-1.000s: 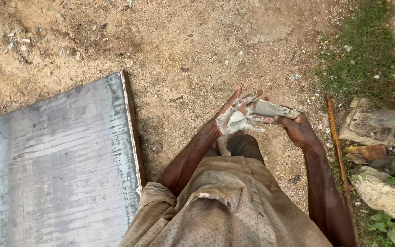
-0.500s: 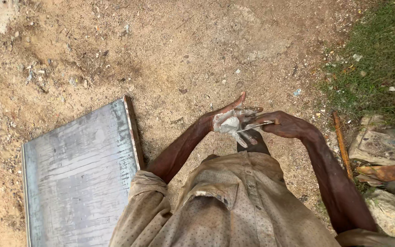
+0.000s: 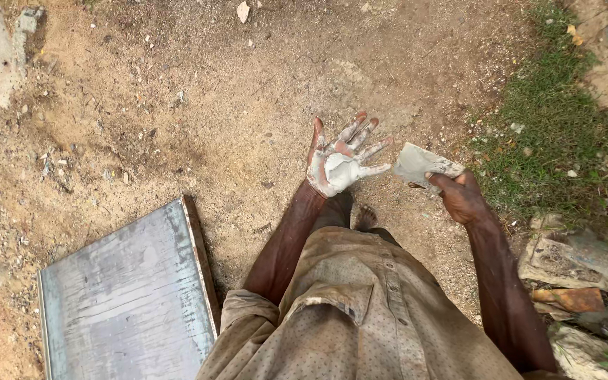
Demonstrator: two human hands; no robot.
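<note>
Over bare sandy ground [image 3: 177, 84], left hand [image 3: 338, 163] splays empty; right hand [image 3: 462, 198] grips a grey scraper [image 3: 423, 166].

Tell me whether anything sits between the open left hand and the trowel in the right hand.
Nothing visible does. The left hand, palm up and smeared with grey paste, is apart from the trowel in the right hand; only bare dirt shows in the gap.

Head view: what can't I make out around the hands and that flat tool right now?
- Flat grey tool: its near end and any handle are hidden under the right hand.
- Left hand: palm skin hidden by a grey coating.
- Feet: mostly hidden behind the shirt.
- Grey metal sheet: cut off by the bottom edge.
</note>
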